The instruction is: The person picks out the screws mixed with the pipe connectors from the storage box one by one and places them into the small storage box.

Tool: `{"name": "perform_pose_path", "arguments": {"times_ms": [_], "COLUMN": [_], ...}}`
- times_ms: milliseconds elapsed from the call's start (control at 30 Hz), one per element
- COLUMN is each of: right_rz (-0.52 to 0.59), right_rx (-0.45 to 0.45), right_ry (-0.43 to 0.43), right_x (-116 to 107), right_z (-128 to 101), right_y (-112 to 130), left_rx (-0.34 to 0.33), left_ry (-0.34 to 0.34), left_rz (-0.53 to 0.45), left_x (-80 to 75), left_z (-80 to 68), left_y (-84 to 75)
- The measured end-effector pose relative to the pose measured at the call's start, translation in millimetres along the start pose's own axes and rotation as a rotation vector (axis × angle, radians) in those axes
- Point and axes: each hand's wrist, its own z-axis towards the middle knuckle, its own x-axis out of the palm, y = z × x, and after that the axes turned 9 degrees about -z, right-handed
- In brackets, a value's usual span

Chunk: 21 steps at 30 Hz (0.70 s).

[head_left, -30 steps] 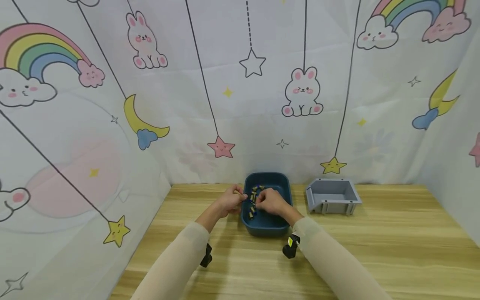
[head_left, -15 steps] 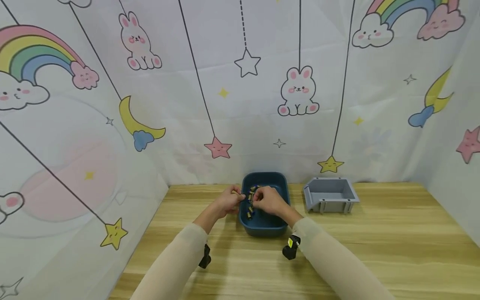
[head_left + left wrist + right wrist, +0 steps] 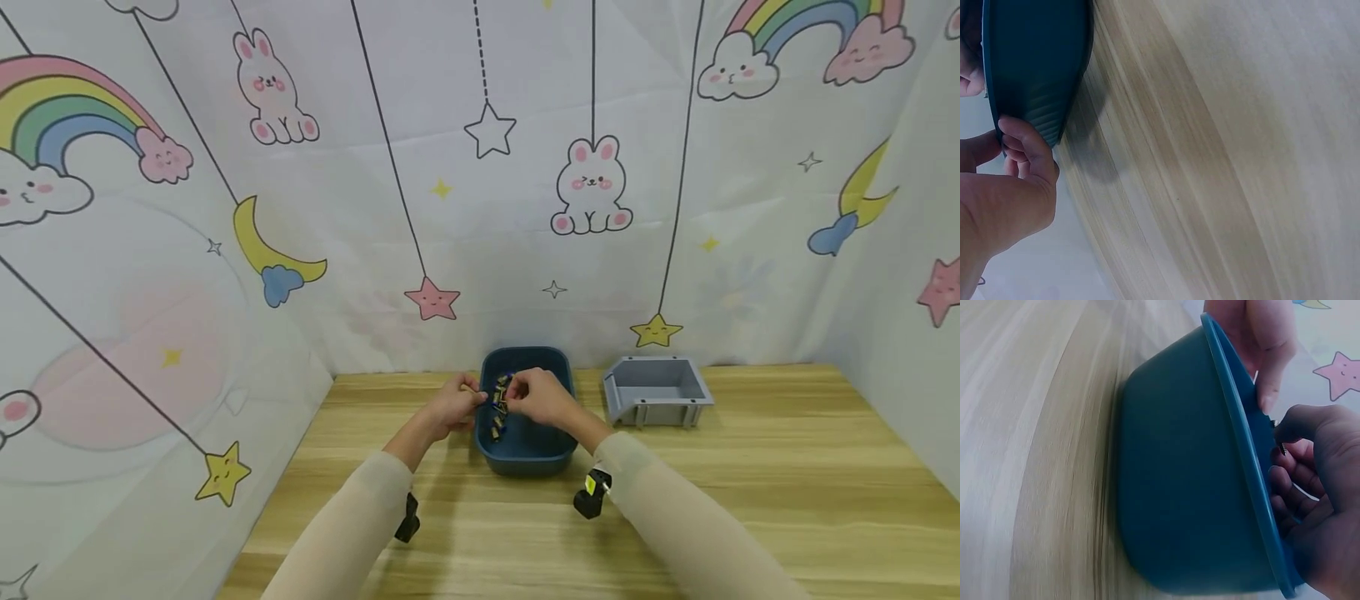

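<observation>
A dark blue tub (image 3: pixel 525 446) stands on the wooden table (image 3: pixel 750 500) near the back wall, with several small yellow, blue and black pieces (image 3: pixel 497 421) inside. My left hand (image 3: pixel 450 408) is at the tub's left rim, fingers curled against its outer wall (image 3: pixel 1035 75) and thumb over the edge. My right hand (image 3: pixel 543 397) hovers over the tub and pinches one small dark piece (image 3: pixel 502 386) between thumb and fingertips. In the right wrist view the tub (image 3: pixel 1191 487) fills the middle, with the right hand (image 3: pixel 1313 500) curled inside its rim and the left hand (image 3: pixel 1260 344) beyond it.
An empty grey bin (image 3: pixel 654 390) stands to the right of the tub. Printed curtain walls (image 3: pixel 480 208) close in the table at the back and on both sides. Bare wood lies in front of the tub and to the right.
The right hand has risen slightly above the tub with the small piece pinched. The left hand has stayed at the tub's rim. The head view shifted a little.
</observation>
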Motion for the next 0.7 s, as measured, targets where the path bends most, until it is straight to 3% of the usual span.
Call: {"name": "perform_pose_path", "arguments": {"times_ms": [700], "right_rz": [-0.012], "right_rx": [-0.100], "right_ry": [0.012], "right_x": [-25], "right_z": [-19], "right_y": [-11], "left_rx": [0.014], "left_ry": [-0.011], "left_rz": [-0.018], "left_x": [2.2], "left_z": [0.0], "left_y": [3.5]}}
